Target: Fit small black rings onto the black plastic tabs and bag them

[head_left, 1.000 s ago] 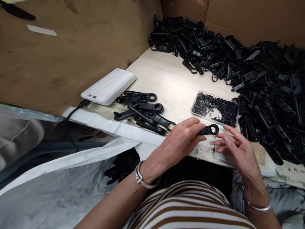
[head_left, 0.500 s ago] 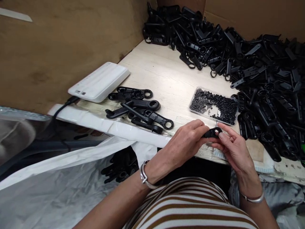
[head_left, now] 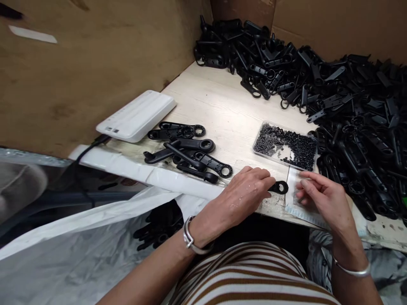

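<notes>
Pale table, largest item, its near edge partly wrapped in white. Heap of black ring-ended parts along the back and right side, many overlapping. Loose group of similar black parts near the front edge, left of centre, pieces crossing one another. White flat case just beside that group, dark cable at its near end. Clear shallow box right of centre, next to the heap. Left hand in front of the box, closed around one black part; ring end protrudes toward the right hand. The hands are apart; right fingers bent, clear of the ring, any tiny piece between them cannot be told. Smallest: black and greyish bits inside the box.
</notes>
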`<state>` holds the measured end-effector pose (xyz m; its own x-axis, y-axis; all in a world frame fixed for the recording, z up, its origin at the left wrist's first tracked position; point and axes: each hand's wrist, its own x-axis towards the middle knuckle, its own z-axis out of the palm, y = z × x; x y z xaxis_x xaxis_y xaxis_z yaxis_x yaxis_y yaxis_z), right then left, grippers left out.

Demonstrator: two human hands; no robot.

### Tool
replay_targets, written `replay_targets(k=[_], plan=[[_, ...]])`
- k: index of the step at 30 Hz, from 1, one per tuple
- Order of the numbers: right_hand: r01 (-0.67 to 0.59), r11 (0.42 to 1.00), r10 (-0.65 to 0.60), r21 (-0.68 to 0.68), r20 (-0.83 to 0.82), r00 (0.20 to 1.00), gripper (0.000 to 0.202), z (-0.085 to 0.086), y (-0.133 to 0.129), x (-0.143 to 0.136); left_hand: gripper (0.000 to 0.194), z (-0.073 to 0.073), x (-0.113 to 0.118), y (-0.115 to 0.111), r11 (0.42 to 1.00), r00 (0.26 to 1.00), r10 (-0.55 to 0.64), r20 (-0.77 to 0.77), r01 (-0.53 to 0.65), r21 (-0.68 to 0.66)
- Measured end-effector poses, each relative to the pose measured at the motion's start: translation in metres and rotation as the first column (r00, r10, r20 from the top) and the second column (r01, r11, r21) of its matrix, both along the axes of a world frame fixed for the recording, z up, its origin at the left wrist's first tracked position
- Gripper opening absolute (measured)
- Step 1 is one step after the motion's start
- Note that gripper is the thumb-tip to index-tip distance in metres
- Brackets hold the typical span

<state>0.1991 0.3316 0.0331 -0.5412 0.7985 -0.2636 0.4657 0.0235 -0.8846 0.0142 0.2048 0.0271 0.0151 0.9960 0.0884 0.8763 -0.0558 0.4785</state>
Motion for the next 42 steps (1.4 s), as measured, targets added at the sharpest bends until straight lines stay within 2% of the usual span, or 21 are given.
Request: replay_targets(k=[1,2,4,6,8,10,12,17,22,26,29,32,35,37,42], plan=[[-0.045,0.988,0.034,0.146,0.076,0.997,0.035,0.004,0.005,-0.002,0.005,0.002,-0.003,0.001,1.0,1.0,-0.016,-0.005,0.016,-0.001],[-0.111,0.949,0.065,0.296,0.16,0.985,0.027,0.008,0.01,-0.007,0.004,0.005,-0.006,0.002,1.0,1.0,-0.017,-0.011,0.017,0.0],[-0.286,0.802,0.117,0.525,0.332,0.936,0.019,0.018,0.02,-0.022,0.008,0.014,-0.014,0.005,1.0,0.999,0.019,-0.043,-0.018,0.012],[-0.462,0.666,0.146,0.586,0.505,0.851,0.02,0.026,0.027,-0.041,0.013,0.024,-0.022,0.01,0.997,0.992,0.075,-0.103,-0.073,0.021],[-0.582,0.621,0.131,0.525,0.663,0.737,0.021,0.031,0.033,-0.061,0.016,0.034,-0.031,0.017,0.994,0.978,0.105,-0.178,-0.108,-0.006],[-0.65,0.619,0.118,0.441,0.766,0.632,0.021,0.032,0.036,-0.077,0.018,0.041,-0.038,0.026,0.992,0.961,0.1,-0.256,-0.117,-0.054],[-0.691,0.613,0.127,0.383,0.815,0.565,0.021,0.031,0.039,-0.086,0.021,0.045,-0.043,0.038,0.991,0.949,0.079,-0.304,-0.108,-0.079],[-0.746,0.593,0.177,0.304,0.855,0.488,0.022,0.029,0.046,-0.087,0.025,0.044,-0.04,0.075,0.992,0.976,-0.023,-0.218,-0.004,-0.123],[-0.781,0.554,0.193,0.289,0.868,0.458,0.024,0.026,0.051,-0.079,0.029,0.044,-0.024,0.1,0.972,0.953,-0.127,-0.274,0.065,-0.225],[-0.78,0.53,0.221,0.334,0.833,0.507,0.025,0.023,0.052,-0.075,0.031,0.042,-0.022,0.104,0.968,0.947,-0.141,-0.289,0.071,-0.242],[-0.78,0.523,0.235,0.342,0.822,0.518,0.025,0.023,0.053,-0.072,0.029,0.035,-0.029,0.102,0.978,0.959,-0.111,-0.262,0.06,-0.198],[-0.797,0.506,0.263,0.331,0.821,0.508,0.02,0.024,0.056,-0.074,0.028,0.029,-0.038,0.096,0.997,0.993,-0.002,-0.118,-0.007,-0.078],[-0.808,0.503,0.238,0.305,0.851,0.469,0.022,0.027,0.056,-0.077,0.027,0.031,-0.043,0.084,0.993,0.99,0.112,0.084,-0.114,0.022],[-0.81,0.507,0.225,0.295,0.862,0.455,0.024,0.03,0.055,-0.08,0.026,0.034,-0.043,0.073,0.98,0.958,0.182,0.222,-0.196,0.044],[-0.783,0.491,0.252,0.382,0.798,0.547,0.023,0.034,0.047,-0.086,0.014,0.037,-0.034,0.039,0.935,0.799,0.26,0.543,-0.349,0.066]])
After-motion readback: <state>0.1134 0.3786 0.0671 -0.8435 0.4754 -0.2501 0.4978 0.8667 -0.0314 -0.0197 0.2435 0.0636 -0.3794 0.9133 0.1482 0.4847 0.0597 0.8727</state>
